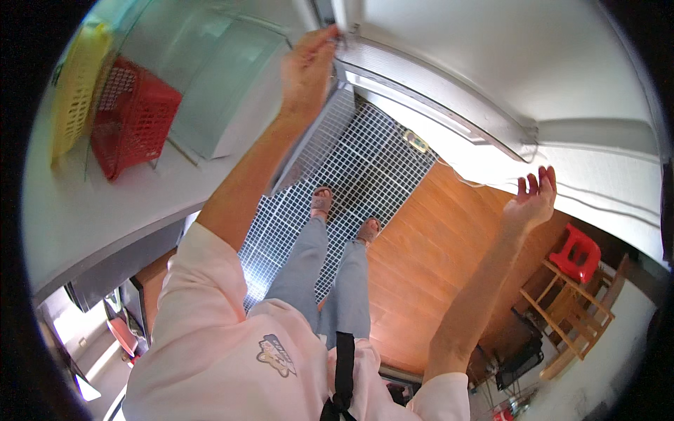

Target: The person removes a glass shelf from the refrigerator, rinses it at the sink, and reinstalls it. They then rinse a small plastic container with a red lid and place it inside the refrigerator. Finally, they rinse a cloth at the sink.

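Note:
My left hand [308,68] is raised beside the left corner of a white-and-grey panel frame [437,97]. Its fingers are bent at a metal fitting there, and blur hides whether they grip it. Lower on the right, my right hand [532,200] is held up with bent, parted fingers and nothing visible in it. Its fingertips are near the frame's right end; I cannot tell whether they touch. Above the frame spreads a large smooth white surface [474,42]. A grey ribbed panel [321,137] stands below my left forearm.
On a white counter [131,210] at left are a red plastic basket [152,108], a yellow basket [76,100] and clear glass panes [226,79]. A dark grid mat [295,216] meets an orange-brown floor [432,231]. Cables [605,205] run right, above a wooden chair [568,305] bearing a red plastic stool [576,252].

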Demonstrator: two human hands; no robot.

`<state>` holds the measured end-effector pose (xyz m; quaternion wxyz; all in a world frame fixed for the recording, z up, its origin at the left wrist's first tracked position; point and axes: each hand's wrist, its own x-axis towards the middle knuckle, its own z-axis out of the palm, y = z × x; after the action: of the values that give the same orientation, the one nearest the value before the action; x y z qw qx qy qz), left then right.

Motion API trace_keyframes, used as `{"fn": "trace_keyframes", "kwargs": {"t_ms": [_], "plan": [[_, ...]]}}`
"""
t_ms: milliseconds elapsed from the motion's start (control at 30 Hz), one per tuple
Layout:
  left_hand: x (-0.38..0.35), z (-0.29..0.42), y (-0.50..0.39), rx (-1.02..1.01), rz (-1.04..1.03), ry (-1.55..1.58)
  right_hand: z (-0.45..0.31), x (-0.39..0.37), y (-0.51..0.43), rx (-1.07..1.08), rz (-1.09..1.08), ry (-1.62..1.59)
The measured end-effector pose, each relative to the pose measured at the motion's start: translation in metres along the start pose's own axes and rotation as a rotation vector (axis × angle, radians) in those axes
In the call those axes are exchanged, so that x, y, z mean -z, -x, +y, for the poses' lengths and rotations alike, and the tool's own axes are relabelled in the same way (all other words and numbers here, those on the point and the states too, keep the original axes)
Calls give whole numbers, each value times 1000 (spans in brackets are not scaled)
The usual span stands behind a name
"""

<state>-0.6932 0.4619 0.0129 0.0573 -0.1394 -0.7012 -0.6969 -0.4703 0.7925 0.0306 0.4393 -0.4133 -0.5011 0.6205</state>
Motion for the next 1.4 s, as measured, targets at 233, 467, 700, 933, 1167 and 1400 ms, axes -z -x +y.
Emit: {"fn": "trace_keyframes", "kwargs": {"t_ms": [233, 467, 700, 933, 1167, 1400], "plan": [[1, 6, -12, -40, -67, 75, -2, -1, -3, -24, -217, -19], [17, 10, -23, 19, 15, 60, -5, 0, -12, -43, -233, -93], [32, 15, -22, 108, -100, -81, -1, 10, -18, -69, -304, -112], [32, 17, -33, 50, -179, 196, -14, 11, -12, -83, -361, -209], [30, -6, -45, 122, -226, 241, -8, 21, -14, -31, -509, -261], [32, -34, -47, 89, -135, 251, 8, 31, -26, 29, -320, -106]]}}
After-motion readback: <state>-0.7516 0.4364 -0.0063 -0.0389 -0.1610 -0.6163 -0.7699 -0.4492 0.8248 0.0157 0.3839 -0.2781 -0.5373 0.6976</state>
